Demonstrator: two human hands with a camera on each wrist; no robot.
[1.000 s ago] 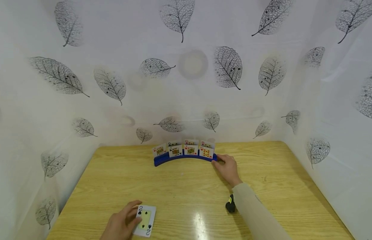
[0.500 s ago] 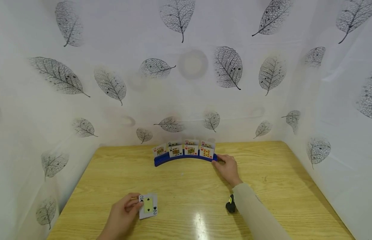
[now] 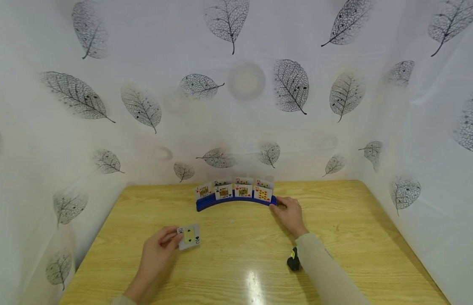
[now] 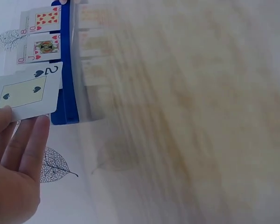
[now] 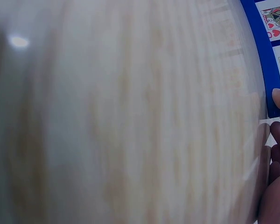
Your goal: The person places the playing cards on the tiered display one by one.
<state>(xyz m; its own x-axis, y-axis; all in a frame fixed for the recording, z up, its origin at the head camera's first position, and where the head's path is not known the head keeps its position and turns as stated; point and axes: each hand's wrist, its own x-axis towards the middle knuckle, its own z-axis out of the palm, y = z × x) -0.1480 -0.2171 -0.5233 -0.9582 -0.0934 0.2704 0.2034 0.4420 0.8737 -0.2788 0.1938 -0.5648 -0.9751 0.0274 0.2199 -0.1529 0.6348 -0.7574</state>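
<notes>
In the head view my left hand (image 3: 157, 250) pinches a playing card, the two of spades (image 3: 189, 237), face toward me above the table. The left wrist view shows this two of spades (image 4: 30, 95) between thumb and fingers, overlapping part of the rack. My right hand (image 3: 291, 215) grips the right end of a curved blue card holder (image 3: 236, 199), thumb on its front in the right wrist view. Two rows of cards stand in the holder: the front row has jacks, among them a jack of hearts (image 3: 243, 191), and a ten of hearts (image 3: 262, 194); the back row is partly hidden.
The wooden table (image 3: 228, 245) carries a small black object with a yellow mark (image 3: 293, 260) beside my right sleeve (image 3: 324, 262). A white curtain with leaf prints (image 3: 244, 127) hangs behind the table and along both sides.
My left hand has moved forward over the table with the two of spades, and the card has tilted slightly. My right hand stays on the end of the card holder.
</notes>
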